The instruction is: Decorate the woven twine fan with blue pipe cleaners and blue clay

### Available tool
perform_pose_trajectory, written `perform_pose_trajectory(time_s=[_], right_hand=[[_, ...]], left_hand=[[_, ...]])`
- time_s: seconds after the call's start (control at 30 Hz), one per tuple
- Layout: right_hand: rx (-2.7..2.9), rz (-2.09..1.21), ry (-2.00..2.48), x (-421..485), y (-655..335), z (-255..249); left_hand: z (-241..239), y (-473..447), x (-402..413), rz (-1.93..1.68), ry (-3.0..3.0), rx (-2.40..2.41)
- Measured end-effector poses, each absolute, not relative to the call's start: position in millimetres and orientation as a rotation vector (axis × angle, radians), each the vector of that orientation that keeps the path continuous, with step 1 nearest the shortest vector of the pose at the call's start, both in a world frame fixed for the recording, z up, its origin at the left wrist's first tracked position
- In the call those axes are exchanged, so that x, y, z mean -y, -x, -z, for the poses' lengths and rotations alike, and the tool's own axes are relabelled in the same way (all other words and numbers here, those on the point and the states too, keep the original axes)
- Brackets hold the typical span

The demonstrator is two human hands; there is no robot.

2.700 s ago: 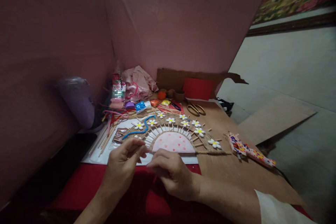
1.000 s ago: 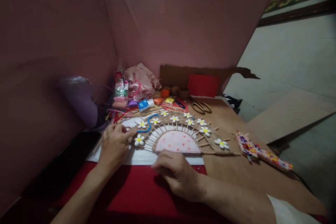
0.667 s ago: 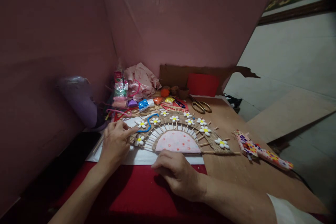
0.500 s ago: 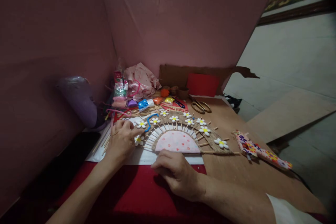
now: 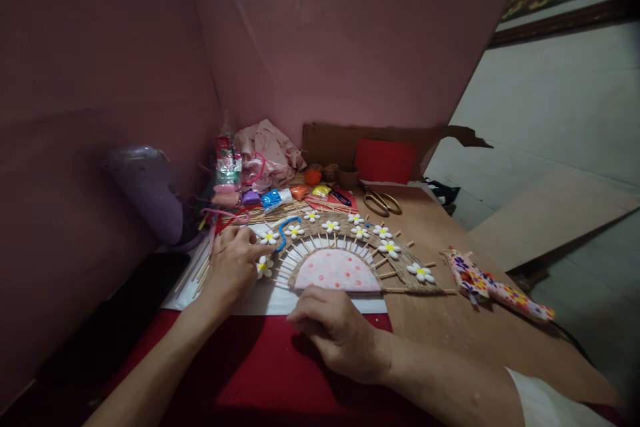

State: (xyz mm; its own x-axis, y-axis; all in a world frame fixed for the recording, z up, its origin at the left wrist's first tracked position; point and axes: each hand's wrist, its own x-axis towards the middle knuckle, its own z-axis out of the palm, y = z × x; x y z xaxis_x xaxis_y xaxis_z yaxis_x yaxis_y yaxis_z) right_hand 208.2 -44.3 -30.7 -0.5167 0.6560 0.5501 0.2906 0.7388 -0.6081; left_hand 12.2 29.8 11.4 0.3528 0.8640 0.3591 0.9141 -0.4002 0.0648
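A half-round fan-shaped piece of sticks wound with twine (image 5: 345, 222) lies on the table, with white clay daisies (image 5: 389, 249) on its band and a pink dotted cloth half-circle (image 5: 337, 271) at its centre. A wavy blue strip, seemingly clay (image 5: 283, 235), crosses the band on the left. My left hand (image 5: 233, 263) rests over the band's left end, index finger stretched to the strip's lower end, seemingly touching it. Near the cloth's lower edge, my right hand (image 5: 337, 333) is closed with curled fingers; anything inside them is hidden.
Behind the piece lie clay packets (image 5: 271, 199), gold-handled scissors (image 5: 381, 202) and crumpled pink cloth (image 5: 270, 153). A flower-patterned glue gun (image 5: 500, 290) with a cord is on the right. A purple object (image 5: 150, 193) stands at left by the pink wall.
Both hands keep almost the same pose and place. The view has shifted very slightly; the blue strip looks unchanged.
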Motion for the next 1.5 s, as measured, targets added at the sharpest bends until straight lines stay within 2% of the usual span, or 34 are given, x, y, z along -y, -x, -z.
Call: perform_pose_trajectory(time_s=[0.3,0.6,0.83,1.03,1.5], right_hand=[[2.123,-0.573,0.705,44.4,-208.4,29.8],[2.120,-0.573,0.703,43.8,-208.9,32.7],[2.112,-0.590,0.691,44.3,-209.1,30.5],[2.114,-0.591,0.688,44.2,-209.1,30.8],[2.109,-0.597,0.672,43.4,-208.9,31.3]], left_hand=[[-8.7,-13.6,-32.9,0.499,2.481,1.639],[-3.4,10.9,-37.1,0.934,2.425,1.698],[0.2,33.0,-9.0,1.081,2.115,2.106],[9.9,31.9,0.6,1.269,2.232,1.910],[22.0,30.3,-2.9,1.322,2.293,1.885]])
